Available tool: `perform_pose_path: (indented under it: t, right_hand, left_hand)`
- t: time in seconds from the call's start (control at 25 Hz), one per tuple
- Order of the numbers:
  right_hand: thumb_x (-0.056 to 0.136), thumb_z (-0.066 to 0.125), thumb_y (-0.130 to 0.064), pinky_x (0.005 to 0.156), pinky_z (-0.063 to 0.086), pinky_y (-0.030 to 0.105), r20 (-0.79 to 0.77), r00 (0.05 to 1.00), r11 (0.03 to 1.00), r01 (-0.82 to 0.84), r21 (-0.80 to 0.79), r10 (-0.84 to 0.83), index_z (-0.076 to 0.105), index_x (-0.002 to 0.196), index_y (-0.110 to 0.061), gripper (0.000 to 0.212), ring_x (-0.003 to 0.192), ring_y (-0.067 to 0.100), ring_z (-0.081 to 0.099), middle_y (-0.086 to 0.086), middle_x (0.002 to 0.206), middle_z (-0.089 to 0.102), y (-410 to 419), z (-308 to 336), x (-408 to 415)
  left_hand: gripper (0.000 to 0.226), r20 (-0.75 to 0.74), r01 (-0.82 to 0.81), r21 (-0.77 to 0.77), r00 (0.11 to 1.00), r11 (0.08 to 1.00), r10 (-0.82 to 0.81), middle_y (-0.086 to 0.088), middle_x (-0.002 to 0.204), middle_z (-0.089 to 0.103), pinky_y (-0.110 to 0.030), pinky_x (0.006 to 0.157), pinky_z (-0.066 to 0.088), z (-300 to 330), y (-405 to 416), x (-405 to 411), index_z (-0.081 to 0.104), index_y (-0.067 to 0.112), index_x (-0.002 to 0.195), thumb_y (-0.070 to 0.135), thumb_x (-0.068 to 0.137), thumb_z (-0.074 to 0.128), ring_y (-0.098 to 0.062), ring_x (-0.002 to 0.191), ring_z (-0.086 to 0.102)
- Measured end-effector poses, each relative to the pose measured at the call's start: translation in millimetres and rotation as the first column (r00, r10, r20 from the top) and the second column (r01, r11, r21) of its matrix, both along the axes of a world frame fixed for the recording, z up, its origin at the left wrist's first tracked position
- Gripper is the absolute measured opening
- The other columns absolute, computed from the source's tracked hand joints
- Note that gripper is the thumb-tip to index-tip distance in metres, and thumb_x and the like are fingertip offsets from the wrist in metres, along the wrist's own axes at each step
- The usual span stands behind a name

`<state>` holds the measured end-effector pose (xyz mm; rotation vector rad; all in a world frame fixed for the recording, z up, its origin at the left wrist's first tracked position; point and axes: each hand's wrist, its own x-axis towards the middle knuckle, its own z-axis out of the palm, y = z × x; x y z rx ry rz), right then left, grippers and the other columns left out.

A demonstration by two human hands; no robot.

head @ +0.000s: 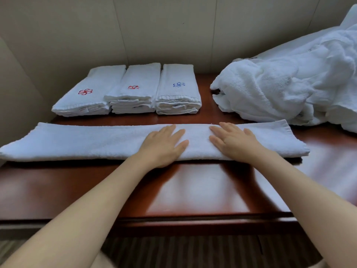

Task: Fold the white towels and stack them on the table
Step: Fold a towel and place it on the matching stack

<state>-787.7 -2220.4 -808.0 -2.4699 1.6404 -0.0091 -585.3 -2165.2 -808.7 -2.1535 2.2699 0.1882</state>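
the long towel (81, 141) lay flat on the dark red surface (193, 190), already narrowed to a strip, its long axis running left to right across the person's front. both hands rested palm down on its middle, fingers straight and spread, holding nothing: the left hand (164, 146) just left of centre, the right hand (232, 141) just right of it, a bare patch of cloth between them. so each end of the strip lay outward from its own hand, the left end well apart from the left hand and reaching past the surface's edge, the right end nearer to the right hand. by my reading the next fold would bring one end across to the other, and the right hand had the shorter reach. behind the strip stood three folded stacks (135, 89) side by side, and to the right a heap of unfolded towels (289, 84) waited, so the task seemed partway done.
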Motion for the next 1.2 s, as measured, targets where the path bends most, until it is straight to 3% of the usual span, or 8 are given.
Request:
perform_pose_path:
  t: [0.2,0.4,0.52,0.68,0.8,0.96,1.08,1.2]
  right_hand:
    - [0.101,0.030,-0.040,0.116,0.010,0.047,0.081,0.989,0.983,-0.112,-0.148,0.125,0.035,0.144,-0.029,0.044,0.146,0.012,0.009,-0.002,0.157,0.019,24.1,9.7,58.1]
    - [0.102,0.028,-0.035,0.106,0.028,0.042,0.159,0.923,0.929,-0.322,-0.182,0.351,0.054,0.122,-0.023,0.035,0.135,0.016,0.031,-0.002,0.135,0.045,55.7,-1.1,143.3]
    - [0.102,0.027,-0.033,0.101,0.030,0.041,0.192,0.899,0.910,-0.353,-0.218,0.395,0.057,0.117,-0.021,0.035,0.128,0.017,0.038,-0.002,0.126,0.051,67.5,0.0,193.0]
    - [0.101,0.027,-0.041,0.108,0.020,0.046,0.175,0.892,0.904,-0.387,-0.181,0.417,0.052,0.126,-0.025,0.039,0.135,0.016,0.031,-0.001,0.136,0.045,65.8,2.4,246.1]
    - [0.098,0.021,-0.053,0.113,0.008,0.049,0.077,0.917,0.920,-0.390,-0.033,0.391,0.030,0.141,-0.037,0.047,0.145,0.014,0.010,-0.004,0.156,0.018,62.0,-6.1,257.2]
    - [0.096,0.018,-0.058,0.115,0.003,0.048,0.069,0.919,0.922,-0.387,-0.027,0.388,0.019,0.146,-0.040,0.053,0.146,0.012,0.003,-0.006,0.159,0.008,60.7,-9.1,255.5]
    - [0.096,0.017,-0.058,0.115,0.003,0.048,0.078,0.921,0.925,-0.380,-0.033,0.381,0.019,0.147,-0.040,0.053,0.146,0.012,0.003,-0.006,0.159,0.009,60.4,-10.4,256.2]
    - [0.097,0.021,-0.056,0.114,0.007,0.047,0.105,0.919,0.925,-0.372,-0.078,0.379,0.027,0.144,-0.038,0.051,0.145,0.012,0.009,-0.004,0.157,0.017,62.1,-10.5,255.2]
  left_hand:
    - [0.055,-0.012,-0.097,-0.099,0.995,0.990,0.097,-0.001,0.160,0.003,-0.039,0.118,0.006,15.7,18.6,33.7,0.017,0.030,0.151,0.050,0.100,0.019,-0.015,0.147,0.002]
    - [0.058,0.006,-0.353,0.030,0.936,0.935,0.353,-0.003,0.160,0.006,-0.042,0.116,0.010,6.8,44.6,118.3,0.015,0.029,0.151,0.053,0.099,0.019,-0.018,0.147,0.006]
    - [0.055,-0.024,-0.431,-0.121,0.902,0.894,0.431,-0.002,0.159,0.011,-0.043,0.115,0.012,9.9,57.3,159.3,0.018,0.029,0.150,0.050,0.099,0.019,-0.018,0.146,0.010]
    - [0.061,-0.007,-0.582,0.009,0.813,0.813,0.582,0.002,0.161,0.003,-0.043,0.116,0.007,-1.4,89.0,218.9,0.011,0.035,0.151,0.060,0.095,0.017,-0.019,0.147,0.003]
    - [0.067,-0.030,-0.620,0.012,0.784,0.785,0.620,0.003,0.160,0.000,-0.040,0.116,0.005,-8.0,97.6,227.3,0.009,0.035,0.151,0.066,0.092,0.017,-0.019,0.147,0.000]
    - [0.065,-0.067,-0.818,-0.088,0.574,0.568,0.816,-0.005,0.154,0.026,-0.042,0.109,0.020,-9.8,115.7,265.4,0.026,0.030,0.147,0.063,0.091,0.019,-0.026,0.139,0.024]
    - [0.068,-0.387,-0.916,0.090,0.329,0.390,0.862,-0.012,0.136,0.048,-0.039,0.097,0.036,-7.6,131.3,288.6,0.040,0.012,0.139,0.059,0.090,0.035,-0.033,0.122,0.046]
    - [0.046,-0.520,-0.945,-0.027,0.293,0.327,0.802,-0.013,0.118,0.060,-0.038,0.088,0.044,-1.6,133.4,286.4,0.054,0.005,0.115,0.041,0.087,0.052,-0.034,0.106,0.055]
